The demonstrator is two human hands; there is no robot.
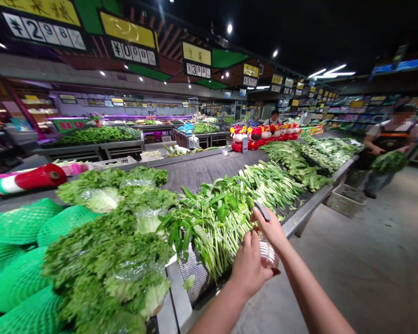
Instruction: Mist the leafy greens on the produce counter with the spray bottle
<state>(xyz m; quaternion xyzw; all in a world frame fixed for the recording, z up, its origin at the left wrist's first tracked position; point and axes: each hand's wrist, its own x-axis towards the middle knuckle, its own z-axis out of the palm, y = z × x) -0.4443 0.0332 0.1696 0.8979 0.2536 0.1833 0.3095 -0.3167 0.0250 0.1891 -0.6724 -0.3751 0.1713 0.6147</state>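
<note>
My left hand point(249, 266) is closed around a clear, ribbed round thing point(269, 254) that looks like a roll of tape; part of it is hidden by the fingers. My right hand point(271, 227) is just above and beyond it, fingers bent together, with a dark grey strip point(262, 211) lying along the index finger. What the right fingertips grip is hidden. Both hands are over the front edge of the display, by loose long-stemmed leafy greens point(219, 222). Left of these lie heads of leafy lettuce point(125, 260), several with clear wrap around them.
Green foam-net sleeves point(21, 264) and a red-and-white roll point(28, 181) are at left. More greens point(292, 162) line the sloped stand, with red figurines point(261, 134) behind. At right a person point(390, 139) holds greens near a floor crate point(346, 199). Price signs point(197, 60) hang overhead.
</note>
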